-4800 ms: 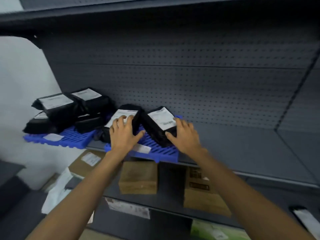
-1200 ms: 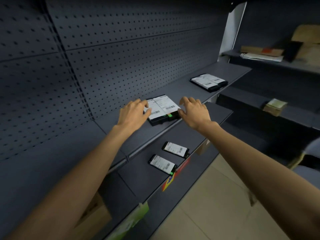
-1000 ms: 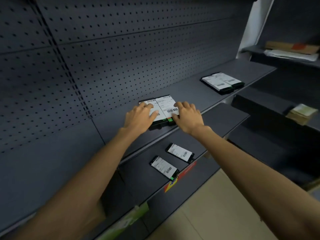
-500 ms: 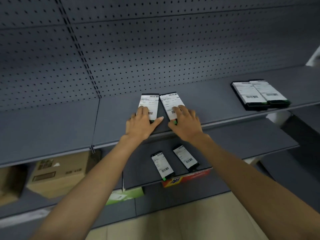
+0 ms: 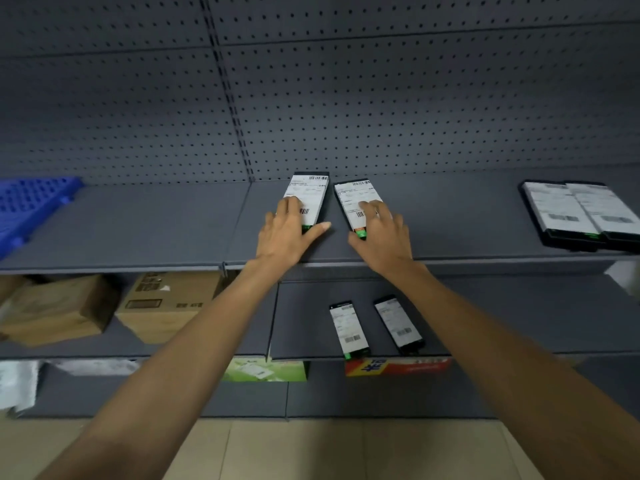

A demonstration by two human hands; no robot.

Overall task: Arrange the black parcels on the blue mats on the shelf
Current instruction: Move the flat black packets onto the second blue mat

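On the grey shelf [image 5: 138, 223] in front of the pegboard back wall [image 5: 381, 98], two flat black parcels lie side by side with white barcode labels facing up. Both have their long axis running from the shelf's front edge toward the pegboard; the left parcel [image 5: 310, 195] points nearly straight back, the right parcel [image 5: 351, 199] leans a little leftward at its far end, and a narrow gap separates them. The left hand [image 5: 287, 233] rests flat on the near end of the left parcel, fingers spread and not curled around it. The right hand [image 5: 384, 237] lies likewise on the near end of the right parcel, palm down, unclenched. Far left of these parcels on the same shelf sits a blue mat [image 5: 31, 206], well apart. Far right, another pair of black parcels [image 5: 581, 213] lies touching. Below, a lower shelf [image 5: 519, 317] carries two smaller labelled black parcels [image 5: 375, 327], and cardboard boxes [image 5: 114, 306] stand left of them.
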